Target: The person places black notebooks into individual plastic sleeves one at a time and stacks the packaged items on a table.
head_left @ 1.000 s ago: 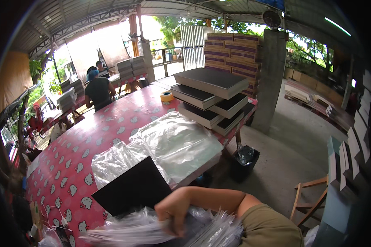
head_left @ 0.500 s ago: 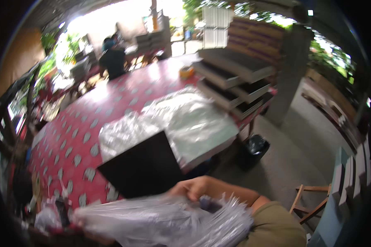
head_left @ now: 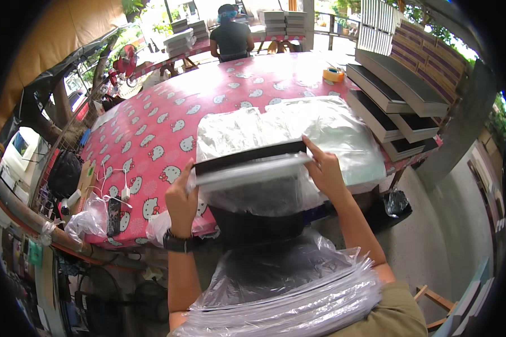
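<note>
Both my hands hold a flat black panel (head_left: 247, 156) and a clear plastic bag (head_left: 256, 196) at the table's near edge. My left hand (head_left: 181, 199), a dark watch on its wrist, grips the left side. My right hand (head_left: 325, 173) pinches the right corner, forefinger stretched along the edge. The panel's far edge sticks out above the bag; its lower part shows dark and blurred through the plastic. Across my lap lies a thick pile of clear plastic bags (head_left: 287, 297). Just beyond my hands, a plastic-covered stack (head_left: 326, 123) rests on the table.
Thick black-topped slabs (head_left: 402, 90) are piled at the table's right, near orange tape (head_left: 333, 74). On the pink patterned table (head_left: 168, 121) lie a white cable (head_left: 104, 188) and crumpled plastic (head_left: 90, 219) at left. A person (head_left: 230, 36) sits at the far end.
The view has swung left and up. A plastic bag has gone from low over my lap to the panel at the table edge, and both hands now grip the panel's sides.
</note>
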`<state>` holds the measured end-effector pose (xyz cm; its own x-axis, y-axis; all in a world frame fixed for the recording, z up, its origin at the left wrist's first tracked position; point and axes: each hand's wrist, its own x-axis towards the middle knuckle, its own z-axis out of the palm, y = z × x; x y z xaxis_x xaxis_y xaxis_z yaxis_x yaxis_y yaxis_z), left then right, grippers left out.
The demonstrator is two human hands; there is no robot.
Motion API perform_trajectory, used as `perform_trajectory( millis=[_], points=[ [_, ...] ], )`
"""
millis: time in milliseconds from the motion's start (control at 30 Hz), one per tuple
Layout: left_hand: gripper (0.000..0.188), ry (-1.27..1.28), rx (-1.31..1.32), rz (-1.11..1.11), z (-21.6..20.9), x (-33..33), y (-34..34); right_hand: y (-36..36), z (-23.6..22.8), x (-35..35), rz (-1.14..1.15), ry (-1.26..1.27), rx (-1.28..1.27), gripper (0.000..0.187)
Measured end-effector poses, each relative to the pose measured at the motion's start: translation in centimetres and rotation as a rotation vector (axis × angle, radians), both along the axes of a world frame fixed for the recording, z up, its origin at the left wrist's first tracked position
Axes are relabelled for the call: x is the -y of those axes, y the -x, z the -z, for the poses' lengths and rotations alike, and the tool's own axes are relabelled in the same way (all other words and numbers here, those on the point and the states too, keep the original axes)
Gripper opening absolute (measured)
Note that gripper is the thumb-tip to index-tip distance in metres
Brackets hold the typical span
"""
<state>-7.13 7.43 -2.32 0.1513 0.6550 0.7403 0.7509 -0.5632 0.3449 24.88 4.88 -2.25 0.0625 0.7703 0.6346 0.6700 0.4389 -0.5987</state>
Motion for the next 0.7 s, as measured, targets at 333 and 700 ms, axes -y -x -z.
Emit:
perform_trajectory(
  millis=[333,700],
  points=[
    [0.009,0.498,0.628,0.158,-4.4,8.9,1.4,-2.3,-5.2,6.5,-0.607,0.755,-0.812,0.007],
    [0.029,1.341,0.743,0.296,10.9,8.3,4.2,-3.7,11.3,9.9,-0.410,1.036,-1.125,0.019]
  ],
)
